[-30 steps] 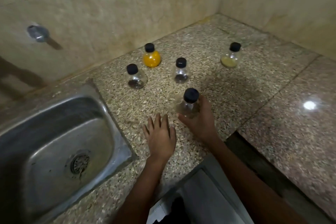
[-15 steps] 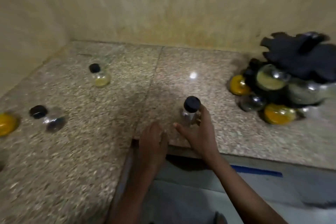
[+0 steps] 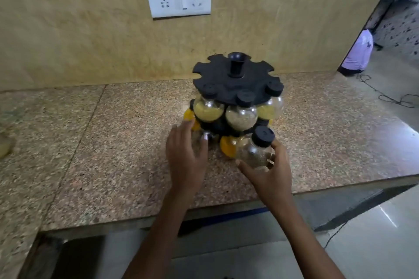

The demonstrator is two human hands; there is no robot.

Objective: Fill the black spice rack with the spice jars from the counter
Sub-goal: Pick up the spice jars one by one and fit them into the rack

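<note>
- Speckled granite counter [image 3: 113,142] fills the middle of the view, w/ a tan wall behind it at 12 o'clock.
- White switch-and-socket plate [image 3: 178,1] on the wall, approx. 11 o'clock from the rack.
- Black spice rack [image 3: 235,81] stands on the counter near the wall, centre-right. Round top disc w/ notches around its edge and a short post in the middle.
- Upper tier: three round jars hang in the front notches by their black caps. A yellow-filled jar [image 3: 208,110] at 8 o'clock of the rack, a pale-grain jar [image 3: 241,118] at 6 o'clock, another yellow jar [image 3: 271,107] at 4 o'clock.
- Lower tier: orange-filled jars [image 3: 227,146] show in part below; the count is unclear.
- Left hand [image 3: 186,154] hovers at 7 o'clock of the rack, fingers spread open, gripping nothing, tips close to the lower jars; contact can't be told.
- Right hand [image 3: 269,172] at 5 o'clock of the rack, fingers closed around a clear spice jar [image 3: 255,154] w/ a black cap, held upright just in front of the lower tier, not yet in a notch.
- A jar w/ pale yellow contents [image 3: 4,146] sits at the far left edge, 9 o'clock, cut off by the frame.
</note>
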